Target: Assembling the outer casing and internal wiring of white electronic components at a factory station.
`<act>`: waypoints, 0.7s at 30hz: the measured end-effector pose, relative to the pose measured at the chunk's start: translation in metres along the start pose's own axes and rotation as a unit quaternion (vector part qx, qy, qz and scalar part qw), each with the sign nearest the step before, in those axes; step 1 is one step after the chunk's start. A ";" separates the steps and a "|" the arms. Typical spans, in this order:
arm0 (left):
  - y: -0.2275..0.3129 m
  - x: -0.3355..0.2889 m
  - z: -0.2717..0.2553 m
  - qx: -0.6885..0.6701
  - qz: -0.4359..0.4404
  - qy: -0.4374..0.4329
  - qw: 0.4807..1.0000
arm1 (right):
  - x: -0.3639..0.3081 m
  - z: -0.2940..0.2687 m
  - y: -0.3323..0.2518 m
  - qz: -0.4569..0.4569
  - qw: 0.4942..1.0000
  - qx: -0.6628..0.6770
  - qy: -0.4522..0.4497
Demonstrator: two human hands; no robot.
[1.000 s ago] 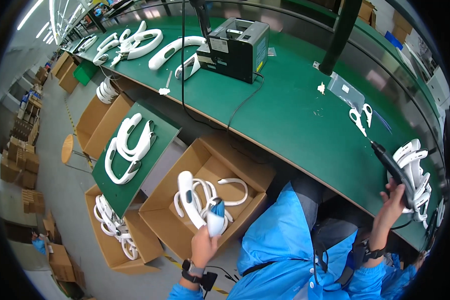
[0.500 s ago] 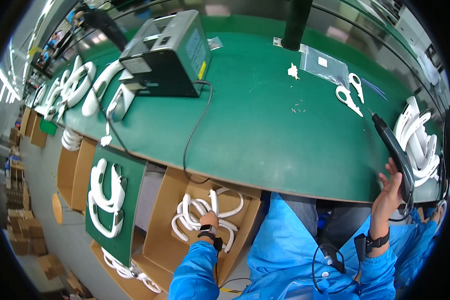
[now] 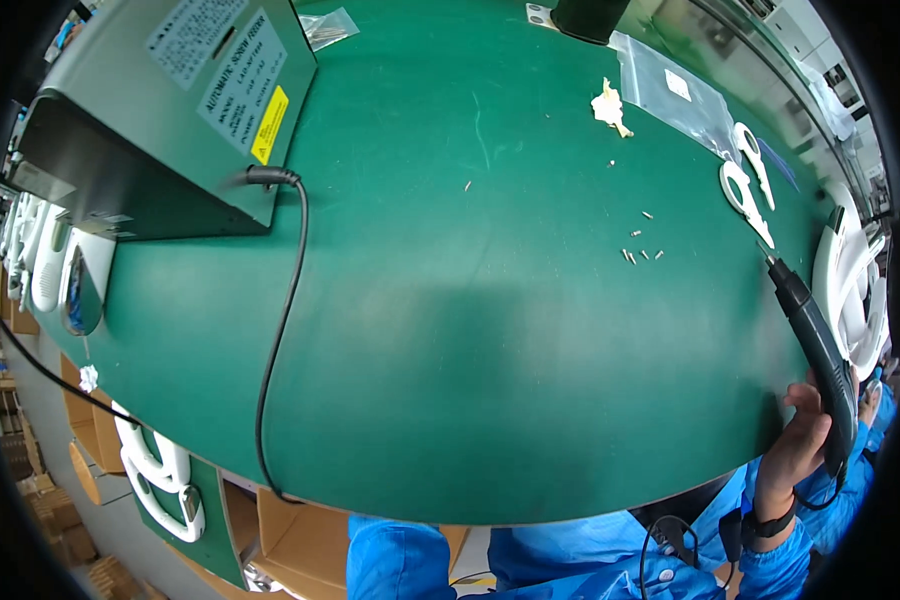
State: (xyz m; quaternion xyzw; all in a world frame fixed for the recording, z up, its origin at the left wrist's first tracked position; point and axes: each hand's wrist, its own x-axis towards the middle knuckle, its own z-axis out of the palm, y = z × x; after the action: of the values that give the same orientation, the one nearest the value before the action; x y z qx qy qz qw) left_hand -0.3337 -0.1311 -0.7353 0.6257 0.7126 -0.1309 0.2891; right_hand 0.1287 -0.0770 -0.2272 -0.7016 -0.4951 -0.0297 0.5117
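In my right hand (image 3: 795, 445) is a black electric screwdriver (image 3: 815, 350), its bit pointing up and away over the right side of the green table. The hand is curled around its lower body, with some fingers hidden behind it. Close to the tool's tip lie white-handled scissors (image 3: 745, 195). A pile of curved white plastic handles (image 3: 850, 280) sits just right of the screwdriver. Of my left arm only the blue sleeve (image 3: 400, 555) shows at the table's front edge; the hand is hidden beneath it. Several tiny screws (image 3: 645, 254) are scattered left of the scissors.
A grey-and-black metal box machine (image 3: 170, 130) stands at the left, its black cable (image 3: 290, 300) running over the front edge. A clear plastic bag (image 3: 675, 90) lies at the back right. Below the edge are a cardboard box (image 3: 300, 540) and a green board (image 3: 215, 510) with white handles.
The view has shifted closer over the table. My left hand, earlier among white handles in the cardboard box, has gone out of sight below the edge. My right hand still holds the electric screwdriver.
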 end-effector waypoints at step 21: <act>0.200 -0.180 -0.331 -0.321 0.299 0.356 0.825 | 0.032 -0.009 -0.049 0.334 0.821 0.452 0.099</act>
State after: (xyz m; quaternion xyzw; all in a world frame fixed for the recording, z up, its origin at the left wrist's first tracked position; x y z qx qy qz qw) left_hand -0.2132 -0.0602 -0.3324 0.6833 0.5457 0.4301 0.2245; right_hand 0.1137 -0.0632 -0.1715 -0.5074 -0.1352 0.3010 0.7960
